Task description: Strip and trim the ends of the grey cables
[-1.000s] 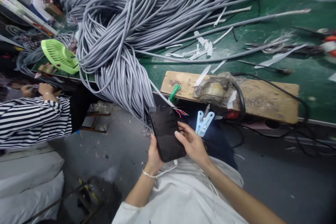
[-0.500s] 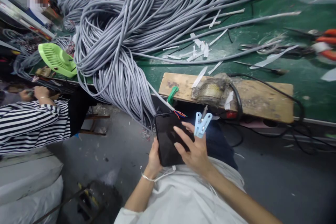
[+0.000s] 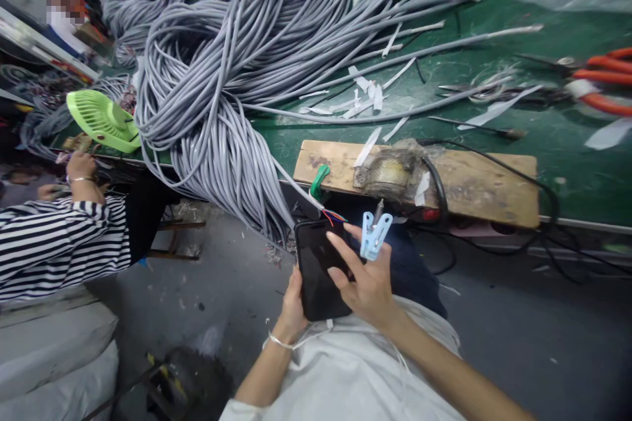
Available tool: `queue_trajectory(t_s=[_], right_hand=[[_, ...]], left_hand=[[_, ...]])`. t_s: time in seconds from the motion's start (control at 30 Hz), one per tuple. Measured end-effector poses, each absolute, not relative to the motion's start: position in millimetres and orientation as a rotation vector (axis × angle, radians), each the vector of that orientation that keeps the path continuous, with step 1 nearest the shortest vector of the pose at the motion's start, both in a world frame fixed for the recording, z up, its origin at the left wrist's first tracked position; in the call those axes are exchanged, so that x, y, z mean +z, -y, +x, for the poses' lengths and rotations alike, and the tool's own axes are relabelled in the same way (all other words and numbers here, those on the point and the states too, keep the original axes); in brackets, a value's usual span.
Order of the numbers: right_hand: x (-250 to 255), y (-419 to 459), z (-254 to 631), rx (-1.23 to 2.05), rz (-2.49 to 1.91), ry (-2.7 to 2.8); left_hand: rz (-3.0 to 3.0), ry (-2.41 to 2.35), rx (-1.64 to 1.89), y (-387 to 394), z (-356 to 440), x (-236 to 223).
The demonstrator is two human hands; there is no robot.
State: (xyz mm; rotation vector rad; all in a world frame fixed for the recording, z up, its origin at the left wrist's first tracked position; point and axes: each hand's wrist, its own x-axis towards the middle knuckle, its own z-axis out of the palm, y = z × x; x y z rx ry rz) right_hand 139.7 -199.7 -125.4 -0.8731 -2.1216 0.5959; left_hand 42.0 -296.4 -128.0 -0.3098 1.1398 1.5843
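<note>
A dark smartphone point(image 3: 318, 276) with a black screen is gripped along its left edge by my left hand point(image 3: 293, 309). Over the screen, my right hand point(image 3: 370, 289) is open with fingers apart, and the index fingertip is close to the glass; whether it touches I cannot tell. A light-blue clothespin point(image 3: 374, 237) on a metal tip overlaps the right hand's knuckles in view. Just above the phone hangs a grey cable end with bare red and blue wires point(image 3: 334, 216). Next to that end sits a green clip point(image 3: 320, 179) on the wooden board point(image 3: 484, 184).
A big heap of grey cables point(image 3: 197, 66) covers the green table point(image 3: 582, 177) and droops over its edge. Orange-handled scissors point(image 3: 605, 79) and tape scraps lie at right. A green fan point(image 3: 103, 120) stands left, near a person in a striped sleeve point(image 3: 49, 230).
The phone and my left hand have shifted slightly right and down in view. My right index finger stays over the screen. The table things have moved a little left in view.
</note>
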Motion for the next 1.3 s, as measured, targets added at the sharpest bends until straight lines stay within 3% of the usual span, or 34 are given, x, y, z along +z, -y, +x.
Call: queue_trajectory(t_s=[0.3,0.5,0.73,1.3], right_hand=[[-153.1,195.7,152.3,1.077,-1.142,1.826],[-157.2,197.8,152.9,1.299,-1.080,1.809],[-154.6,207.3,165.9,1.099,-0.587,2.035],[-146.5,200.6,158.4,0.926,-0.577,2.050]], left_hand=[[-0.197,-0.900,1.429,289.2,25.8,-113.4],[-0.171,-0.888,1.431,288.2,26.2,-112.4],[-0.274,-0.963,1.469,285.7,32.0,-112.1],[-0.342,-0.932,1.490,285.1,33.8,-111.0]])
